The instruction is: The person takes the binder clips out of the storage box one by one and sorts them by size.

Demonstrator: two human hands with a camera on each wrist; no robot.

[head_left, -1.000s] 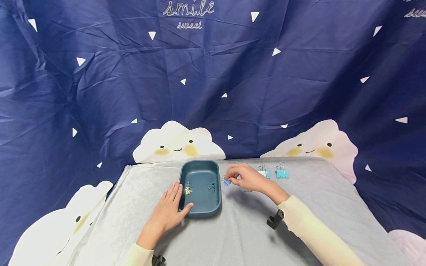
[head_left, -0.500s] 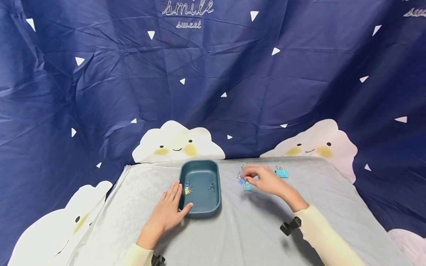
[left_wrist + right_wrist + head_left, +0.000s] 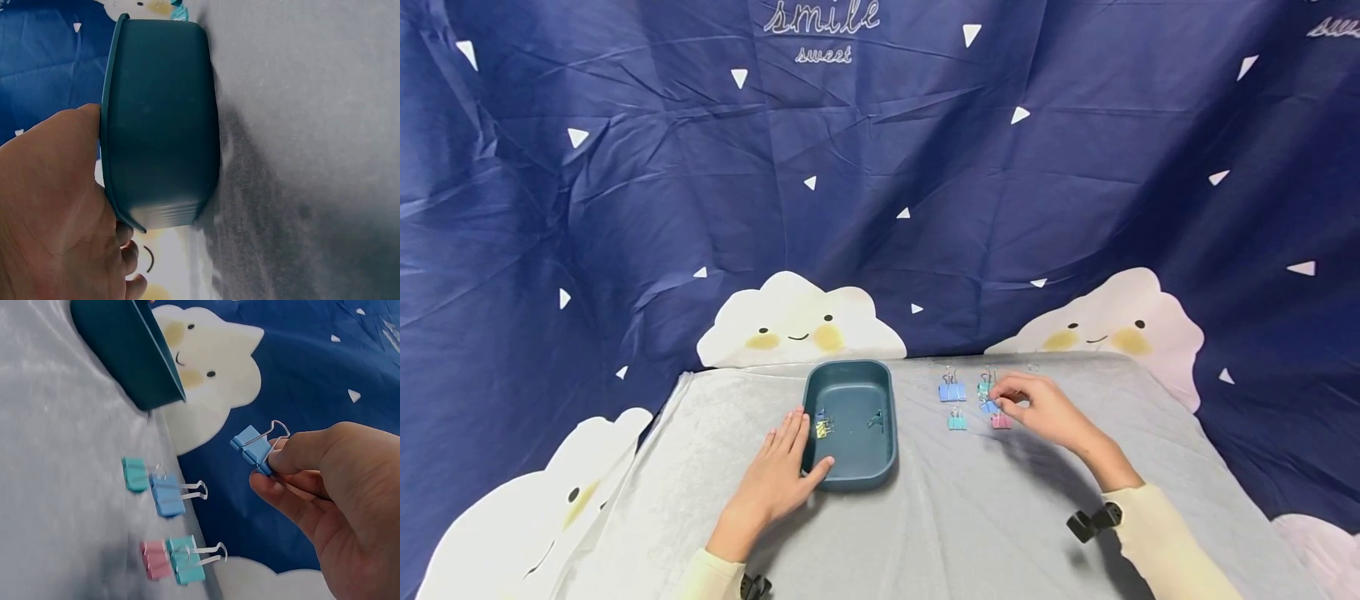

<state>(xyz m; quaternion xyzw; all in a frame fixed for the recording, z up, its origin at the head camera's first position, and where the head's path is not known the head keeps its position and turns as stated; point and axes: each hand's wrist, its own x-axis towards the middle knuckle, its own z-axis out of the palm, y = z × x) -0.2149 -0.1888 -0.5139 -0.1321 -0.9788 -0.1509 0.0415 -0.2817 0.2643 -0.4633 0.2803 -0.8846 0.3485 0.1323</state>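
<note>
My right hand (image 3: 1041,408) pinches a blue binder clip (image 3: 252,447) between thumb and fingers, above the cloth. In the head view it overlaps a teal binder clip (image 3: 984,388) and a pink binder clip (image 3: 1001,422). Left of these stand a larger blue binder clip (image 3: 952,392) and a small teal binder clip (image 3: 957,422). My left hand (image 3: 781,471) rests on the left rim of a dark teal box (image 3: 859,483), fingers extended, thumb by the near corner. Inside the box lie a yellow patterned binder clip (image 3: 822,430) and a dark clip (image 3: 876,420).
Grey cloth (image 3: 925,533) covers the table. Behind it hangs a navy curtain (image 3: 880,208) with white clouds. Wire handles (image 3: 1033,367) of another clip poke out behind my right hand. A black wrist camera (image 3: 1093,522) sits at the right sleeve.
My right hand has moved right from beside the box with the blue binder clip, uncovering the larger blue, small teal and pink clips. My left hand has stayed on the box.
</note>
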